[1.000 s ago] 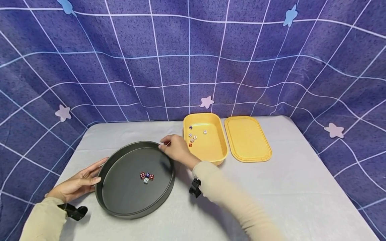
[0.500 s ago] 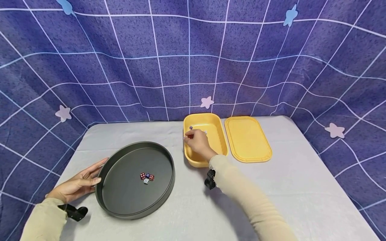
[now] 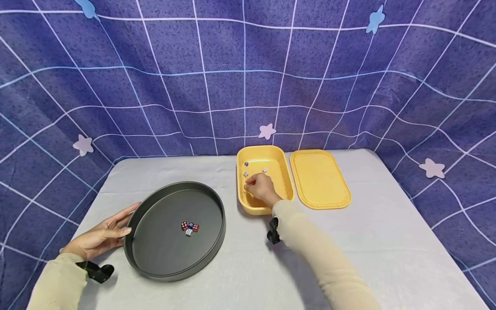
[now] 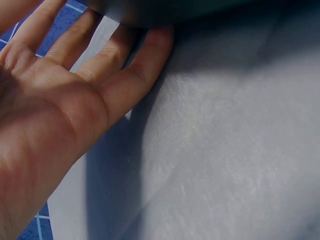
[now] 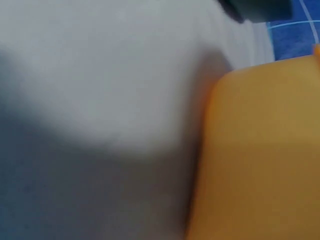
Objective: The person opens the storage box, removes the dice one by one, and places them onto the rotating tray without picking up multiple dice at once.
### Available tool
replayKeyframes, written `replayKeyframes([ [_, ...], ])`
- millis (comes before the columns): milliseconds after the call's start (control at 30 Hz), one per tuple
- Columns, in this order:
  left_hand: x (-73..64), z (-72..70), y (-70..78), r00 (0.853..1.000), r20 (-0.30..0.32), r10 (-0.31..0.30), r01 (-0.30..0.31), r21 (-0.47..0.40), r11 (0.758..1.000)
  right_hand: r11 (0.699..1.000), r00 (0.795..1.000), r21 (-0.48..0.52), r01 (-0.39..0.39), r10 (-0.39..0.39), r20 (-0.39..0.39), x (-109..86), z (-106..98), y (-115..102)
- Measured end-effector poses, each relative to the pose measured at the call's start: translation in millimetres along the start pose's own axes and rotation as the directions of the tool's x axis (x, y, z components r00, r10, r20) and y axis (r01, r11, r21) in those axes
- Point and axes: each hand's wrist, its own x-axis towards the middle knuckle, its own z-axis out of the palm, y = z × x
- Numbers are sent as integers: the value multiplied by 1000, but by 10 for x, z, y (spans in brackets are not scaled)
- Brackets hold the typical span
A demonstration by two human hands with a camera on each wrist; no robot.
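Observation:
My left hand (image 3: 101, 234) lies against the side of a round dark baking pan (image 3: 135, 254), thumb at the rim and the other fingers spread along the outer wall. In the left wrist view, its fingers (image 4: 107, 57) are mostly straight where they meet the pan. Two red dice, a blue die (image 3: 190, 225) and a white die (image 3: 188, 232) sit together in the pan. My right hand (image 3: 263, 188) reaches into a yellow container (image 3: 286, 183), fingertips bent down among dice near its left wall. Whether they pinch a die I cannot tell. A blue die (image 3: 246, 164) and a white die (image 3: 265, 170) show beyond the hand.
Right of the container, a flat yellow lid (image 3: 319, 178) lies on the pale tablecloth (image 3: 368, 241). A purple-blue grid curtain (image 3: 224, 90) hangs behind the table and along both sides. The right wrist view holds mainly tablecloth and the container's yellow outer wall (image 5: 260, 150).
My right hand has moved right from the pan's far rim to the container, then lower and nearer inside it. My left hand and the dice in the pan have stayed in place.

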Motion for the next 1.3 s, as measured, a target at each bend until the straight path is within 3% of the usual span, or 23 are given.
replayKeyframes([
  [633, 6, -5, -8, 1000, 3, 10, -10, -13, 1000, 987, 999, -152, 53, -53, 2, 57, 99, 61],
  [1000, -3, -14, -8, 1000, 6, 4, -4, -5, 1000, 988, 999, -152, 32, -28, 24, 51, 118, 59],
  [1300, -1, -12, -1, 1000, 6, 3, -3, -1, 1000, 990, 999, -139, 37, -41, -20, 47, 4, 71],
])
